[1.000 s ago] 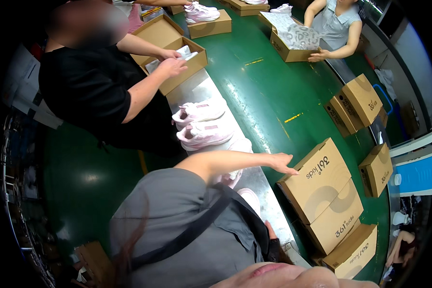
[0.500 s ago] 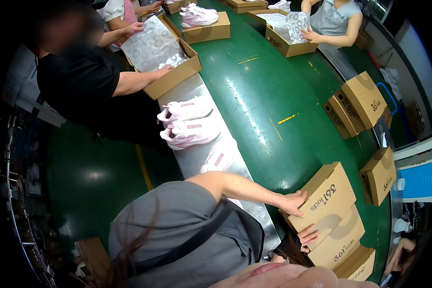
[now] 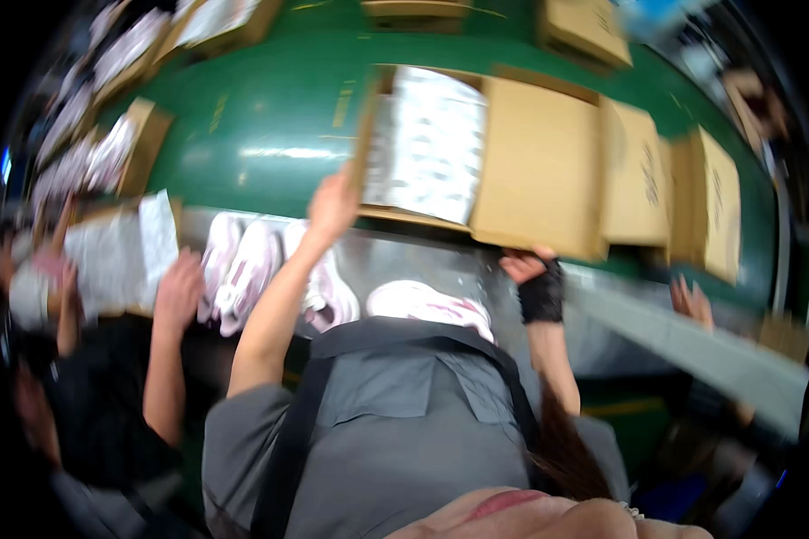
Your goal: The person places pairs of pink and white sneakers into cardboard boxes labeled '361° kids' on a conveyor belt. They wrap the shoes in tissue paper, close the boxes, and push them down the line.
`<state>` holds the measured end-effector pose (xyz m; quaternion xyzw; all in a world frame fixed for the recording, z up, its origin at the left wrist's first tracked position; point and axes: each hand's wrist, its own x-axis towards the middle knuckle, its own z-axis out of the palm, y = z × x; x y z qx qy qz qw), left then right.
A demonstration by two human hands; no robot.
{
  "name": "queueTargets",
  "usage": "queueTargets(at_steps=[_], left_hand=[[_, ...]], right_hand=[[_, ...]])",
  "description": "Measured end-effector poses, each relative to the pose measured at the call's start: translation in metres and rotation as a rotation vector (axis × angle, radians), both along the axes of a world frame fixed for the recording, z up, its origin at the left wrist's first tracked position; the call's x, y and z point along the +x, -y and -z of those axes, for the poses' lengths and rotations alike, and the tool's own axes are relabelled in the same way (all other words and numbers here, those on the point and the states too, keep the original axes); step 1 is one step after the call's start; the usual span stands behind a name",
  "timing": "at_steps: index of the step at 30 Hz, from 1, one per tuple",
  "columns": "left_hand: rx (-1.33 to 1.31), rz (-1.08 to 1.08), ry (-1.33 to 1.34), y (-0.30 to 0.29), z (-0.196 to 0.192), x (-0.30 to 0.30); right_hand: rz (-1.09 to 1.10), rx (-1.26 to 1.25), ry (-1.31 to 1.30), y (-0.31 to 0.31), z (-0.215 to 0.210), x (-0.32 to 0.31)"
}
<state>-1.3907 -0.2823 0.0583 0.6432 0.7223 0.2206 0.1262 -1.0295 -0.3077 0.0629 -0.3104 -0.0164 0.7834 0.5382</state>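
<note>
Cardboard shoebox [image 3: 476, 153], open, lined with printed tissue paper [image 3: 427, 144], sits on green table [image 3: 270, 135] just beyond grey conveyor strip [image 3: 404, 260], lid flap [image 3: 539, 166] folded out to right. Left hand [image 3: 333, 205] rests against near left corner of box, fingers loosely curled at rim; probably steadying it, though whether gripped cannot be told through blur. Right hand [image 3: 532, 269], in black fingerless wrist wrap [image 3: 542, 295], reaches under near edge of lid, fingers bent, apparently supporting it from below. Pink-and-white shoe [image 3: 431, 305] lies on strip between both forearms, near the body. More closed boxes [image 3: 683, 198] further right. Neighbour's hand [image 3: 180, 287] at left, beside another shoe pair [image 3: 243, 265].
</note>
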Motion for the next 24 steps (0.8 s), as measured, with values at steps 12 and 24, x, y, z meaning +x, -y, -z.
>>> queueTargets(at_steps=[12, 24], left_hand=[[0.033, 0.065, 0.126, -0.049, -0.027, 0.076], [-0.303, -0.010, 1.199, -0.062, -0.026, 0.055]], right_hand=[[-0.661, 0.600, 0.889, 0.087, -0.103, -0.062], [-0.486, 0.779, 0.990, 0.122, -0.070, -0.078]])
